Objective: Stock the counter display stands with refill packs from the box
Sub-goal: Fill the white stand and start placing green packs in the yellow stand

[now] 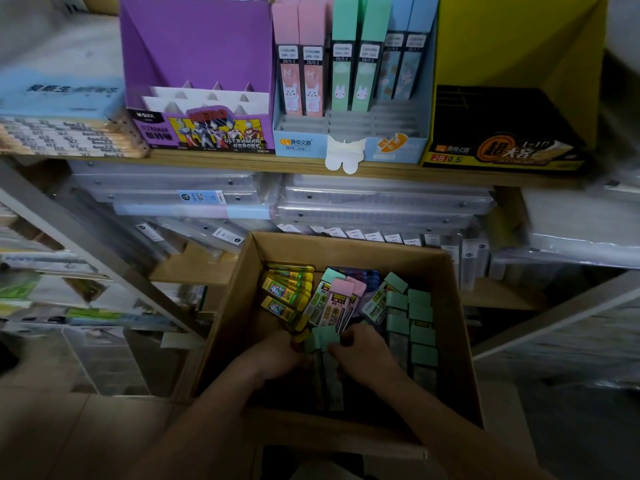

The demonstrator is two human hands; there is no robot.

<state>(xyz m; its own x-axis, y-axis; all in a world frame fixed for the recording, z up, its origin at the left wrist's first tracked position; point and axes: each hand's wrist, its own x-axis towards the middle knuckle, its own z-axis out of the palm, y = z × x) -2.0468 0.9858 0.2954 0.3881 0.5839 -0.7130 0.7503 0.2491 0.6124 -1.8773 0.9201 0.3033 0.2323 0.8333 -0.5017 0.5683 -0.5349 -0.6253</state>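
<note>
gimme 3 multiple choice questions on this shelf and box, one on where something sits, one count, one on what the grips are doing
1. Where does the blue display stand sit?
A. between the purple display stand and the yellow display stand
B. under the shelf
C. left of all the other stands

2. How many refill packs stand in it?
A. three
B. six
C. ten

3. What are the person's two grips doing?
A. lying flat on the shelf
B. the left grip and right grip both hold green-capped packs in the cardboard box
C. hanging with nothing held

Answers:
1. A, purple is on its left and yellow on its right.
2. B, two pink, two green and two blue.
3. B, fingers curl round the packs down in the box.
</note>
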